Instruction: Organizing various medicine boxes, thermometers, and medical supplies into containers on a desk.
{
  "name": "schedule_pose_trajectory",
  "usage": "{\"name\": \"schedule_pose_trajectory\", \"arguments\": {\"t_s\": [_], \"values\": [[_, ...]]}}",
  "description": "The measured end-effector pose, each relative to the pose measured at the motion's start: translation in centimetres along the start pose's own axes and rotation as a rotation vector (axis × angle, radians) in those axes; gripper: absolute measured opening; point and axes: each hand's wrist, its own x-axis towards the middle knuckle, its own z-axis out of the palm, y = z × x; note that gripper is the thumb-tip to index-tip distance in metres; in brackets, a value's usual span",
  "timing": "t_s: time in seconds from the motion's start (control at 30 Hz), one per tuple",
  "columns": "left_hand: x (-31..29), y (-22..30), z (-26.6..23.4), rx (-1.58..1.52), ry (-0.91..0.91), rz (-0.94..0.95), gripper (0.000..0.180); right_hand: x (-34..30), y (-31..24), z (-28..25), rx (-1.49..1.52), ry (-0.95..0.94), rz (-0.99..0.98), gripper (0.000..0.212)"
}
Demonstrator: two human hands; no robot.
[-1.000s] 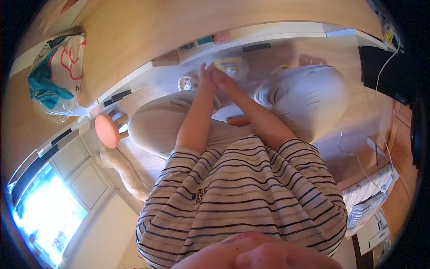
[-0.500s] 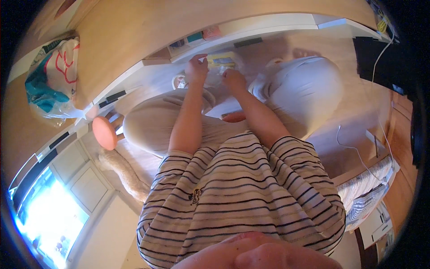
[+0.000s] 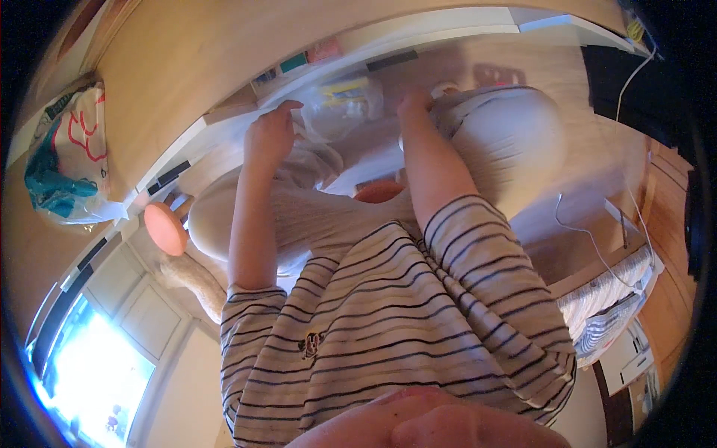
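Note:
A clear plastic bag (image 3: 328, 119) with a yellow-printed piece in it lies on the floor between my feet. To its left, my left hand (image 3: 271, 134) is raised with the fingers curving toward the bag and nothing visible in them; I read it as open. Beyond the bag's right side, my right hand (image 3: 415, 103) is close to my right shin. It is blurred and its fingers are hidden, so whether it holds anything does not show.
An open drawer (image 3: 433, 24) runs across ahead, with small boxes (image 3: 295, 63) along it. At left are a teal-and-white plastic bag (image 3: 71, 160) and a round orange stool (image 3: 165, 228). A white cable (image 3: 590, 246) trails at right. A reddish round seat (image 3: 379, 192) shows between my legs.
My hands have moved apart from above the bag: the left toward the left, the right toward my right leg. More of the clear bag now shows between them.

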Motion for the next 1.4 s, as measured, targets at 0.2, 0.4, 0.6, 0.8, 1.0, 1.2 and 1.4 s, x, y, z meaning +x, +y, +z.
{"name": "schedule_pose_trajectory", "arguments": {"t_s": [0.2, 0.4, 0.6, 0.8, 1.0, 1.2, 1.4], "values": [[1.3, 0.2, 2.7, -0.011, -0.156, 0.104, 0.017, 7.3, 0.5, 0.3, 0.108, 0.231, 0.138, 0.021], [3.1, 4.3, 2.9, 0.219, -0.282, 0.204, 0.017, 8.9, 1.5, -1.4, 0.152, 0.269, 0.257, 0.021], [3.9, 2.6, 4.7, -0.037, -0.062, 0.321, 0.014, 7.3, 0.6, -3.2, 0.208, 0.286, 0.244, 0.021], [4.2, 3.5, 4.5, 0.232, -0.292, 0.351, 0.014, 1.4, 3.4, -2.6, 0.296, 0.335, 0.266, 0.021], [3.9, 1.7, 6.0, 0.208, -0.125, 0.382, 0.015, 2.0, 1.9, -3.0, 0.252, 0.332, 0.262, 0.021], [3.5, 1.2, 4.9, 0.255, -0.068, 0.268, 0.026, 2.1, -0.5, -3.8, 0.057, 0.259, 0.233, 0.022], [5.3, -0.5, 5.2, 0.328, -0.276, -0.067, 0.04, -1.6, 0.3, 0.9, 0.993, 0.295, 0.534, 0.02]]}}
